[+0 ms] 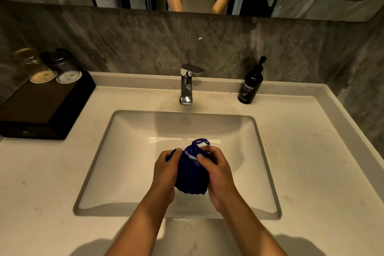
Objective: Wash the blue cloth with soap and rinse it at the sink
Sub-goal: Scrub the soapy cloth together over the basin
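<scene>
Blue cloth (pixel 192 174) sits bunched between your hands over the sink (pixel 268 164): left hand (pixel 165 169) cups one side, right hand (pixel 217 169) pinches the other. It looks soft, probably heavy if wet; grip the bulk, not the loop on top. Beyond, the tap (pixel 187 84) appears dry, soap bottle (pixel 250 84) right on the desk (pixel 311 151), jars (pixel 47 66) on a dark box (pixel 43 108) left; nothing blocks you.

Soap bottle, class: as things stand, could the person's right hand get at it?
Probably yes. The soap bottle stands in the open on the counter behind the sink's right corner, with nothing before it. But the right hand now has its grip on the blue cloth.
</scene>
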